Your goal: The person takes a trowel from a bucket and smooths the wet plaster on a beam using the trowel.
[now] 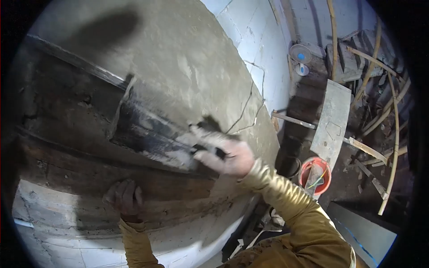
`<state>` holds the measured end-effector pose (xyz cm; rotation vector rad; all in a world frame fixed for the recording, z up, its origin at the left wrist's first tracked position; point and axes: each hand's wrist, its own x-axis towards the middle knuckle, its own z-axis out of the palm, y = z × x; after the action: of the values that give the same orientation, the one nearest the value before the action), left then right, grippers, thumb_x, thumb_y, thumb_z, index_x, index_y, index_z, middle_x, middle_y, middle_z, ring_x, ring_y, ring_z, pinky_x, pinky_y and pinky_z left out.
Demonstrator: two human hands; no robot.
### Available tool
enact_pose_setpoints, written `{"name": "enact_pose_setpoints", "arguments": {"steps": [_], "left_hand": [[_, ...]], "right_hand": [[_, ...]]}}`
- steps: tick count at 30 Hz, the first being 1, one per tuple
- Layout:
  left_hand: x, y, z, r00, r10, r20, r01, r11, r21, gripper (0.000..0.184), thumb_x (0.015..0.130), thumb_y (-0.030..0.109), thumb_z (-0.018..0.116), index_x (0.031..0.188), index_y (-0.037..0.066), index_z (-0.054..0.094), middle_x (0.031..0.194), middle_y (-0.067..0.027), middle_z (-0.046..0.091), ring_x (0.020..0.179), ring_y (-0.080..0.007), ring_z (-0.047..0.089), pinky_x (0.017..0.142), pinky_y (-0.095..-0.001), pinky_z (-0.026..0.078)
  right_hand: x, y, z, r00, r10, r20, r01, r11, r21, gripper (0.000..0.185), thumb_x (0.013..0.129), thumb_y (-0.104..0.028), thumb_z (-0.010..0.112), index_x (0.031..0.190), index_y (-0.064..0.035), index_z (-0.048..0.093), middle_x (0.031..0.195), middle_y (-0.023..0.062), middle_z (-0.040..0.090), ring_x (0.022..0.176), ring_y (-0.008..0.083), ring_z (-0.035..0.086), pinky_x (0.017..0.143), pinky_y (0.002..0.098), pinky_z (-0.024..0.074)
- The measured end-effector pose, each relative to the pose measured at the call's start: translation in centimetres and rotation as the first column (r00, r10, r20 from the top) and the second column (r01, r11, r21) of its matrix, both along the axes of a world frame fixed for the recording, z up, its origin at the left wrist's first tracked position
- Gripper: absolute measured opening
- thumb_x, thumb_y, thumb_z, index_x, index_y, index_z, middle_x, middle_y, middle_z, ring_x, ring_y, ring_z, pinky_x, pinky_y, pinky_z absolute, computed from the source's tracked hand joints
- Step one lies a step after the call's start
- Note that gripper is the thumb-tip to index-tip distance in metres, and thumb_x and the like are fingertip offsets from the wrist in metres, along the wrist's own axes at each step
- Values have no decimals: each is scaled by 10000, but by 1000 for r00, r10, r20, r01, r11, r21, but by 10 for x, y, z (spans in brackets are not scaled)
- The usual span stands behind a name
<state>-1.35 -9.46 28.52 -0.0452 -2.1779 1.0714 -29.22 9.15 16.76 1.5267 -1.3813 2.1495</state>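
Observation:
My right hand (230, 155) is wrapped around the handle of a plastering trowel (149, 127), its fingers partly blurred. The trowel's broad, smeared blade lies at the lower edge of a grey plastered wall surface (178, 58). Lower left, my left hand (125, 196) is closed, its fingers curled against a dark wooden board (174, 187). Whether anything sits inside those fingers is hidden. Both forearms wear mustard-coloured sleeves.
A red bucket (315, 176) with a tool inside stands at the right. Beside it a long pale plank (331, 120) lies across a wooden bar. Several bent poles (395, 129) lean at the far right. White blockwork (263, 49) borders the plaster. A fan-like object (300, 54) stands farther back.

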Motion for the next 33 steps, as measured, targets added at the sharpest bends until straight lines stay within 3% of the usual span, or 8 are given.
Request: {"name": "enact_pose_setpoints", "arguments": {"steps": [3, 5, 6, 13, 16, 19, 26, 33], "left_hand": [[5, -2, -3, 999, 33, 1, -33, 999, 10, 86, 915, 291, 679, 905, 208, 699, 967, 55, 700, 970, -180, 599, 857, -375, 412], [4, -2, -5, 999, 39, -11, -39, 999, 32, 89, 912, 302, 694, 925, 214, 694, 971, 62, 695, 981, -179, 592, 865, -375, 405], [4, -1, -5, 999, 50, -6, -50, 999, 17, 90, 916, 293, 684, 931, 205, 690, 973, 53, 692, 979, -190, 583, 861, -375, 418], [0, 7, -3, 996, 85, -5, -85, 996, 21, 110, 921, 298, 671, 942, 189, 671, 949, 25, 672, 958, -208, 556, 829, -393, 428], [0, 3, -3, 998, 52, -23, -51, 998, 33, 130, 913, 317, 679, 946, 192, 668, 943, 23, 666, 947, -214, 552, 826, -402, 421], [-3, 2, -3, 999, 32, -30, -31, 999, 45, 160, 907, 347, 681, 944, 193, 667, 944, 19, 663, 952, -219, 549, 829, -413, 413], [-3, 4, -3, 998, 44, -45, -42, 998, 53, 185, 911, 377, 667, 935, 194, 675, 945, 13, 659, 942, -222, 559, 846, -435, 410], [-6, 4, -3, 997, 41, -64, -39, 999, 26, 235, 919, 425, 639, 925, 193, 678, 878, 43, 665, 921, -175, 567, 828, -367, 373]], "right_hand": [[-57, 15, 37, 989, 15, 147, -7, 998, -54, 587, 931, -337, 710, 1452, -153, 513, 1379, 147, 610, 1089, 289, 699, 952, 428, 572], [-112, 1, 57, 952, -307, -8, 303, 942, -142, 587, 936, -380, 692, 1445, -145, 519, 1182, 162, 714, 938, 257, 744, 854, 391, 610], [-125, -1, 69, 964, -264, 15, 265, 963, -48, 585, 928, -392, 697, 1443, -174, 526, 1071, 162, 744, 959, 258, 740, 877, 388, 600], [-105, -25, 34, 915, -212, -344, 268, 955, 124, 490, 907, -313, 736, 1359, -169, 614, 1212, 109, 707, 1115, 281, 691, 840, 362, 593], [-101, -37, 39, 854, -399, -334, 451, 888, 92, 462, 954, -432, 635, 1379, -253, 601, 1071, 88, 743, 746, 185, 680, 532, 299, 534], [-105, -42, 84, 846, -459, -272, 489, 870, 54, 487, 960, -491, 597, 1368, -226, 614, 997, 129, 748, 554, 219, 668, 478, 303, 521], [-145, -66, 202, 839, -482, -254, 477, 875, -84, 497, 928, -444, 652, 1302, -117, 651, 845, 155, 734, 594, 302, 691, 587, 369, 555], [-137, -48, 106, 844, -357, -401, 374, 927, -40, 403, 954, -389, 656, 1253, -121, 673, 881, 127, 710, 562, 283, 675, 581, 397, 560]]}}
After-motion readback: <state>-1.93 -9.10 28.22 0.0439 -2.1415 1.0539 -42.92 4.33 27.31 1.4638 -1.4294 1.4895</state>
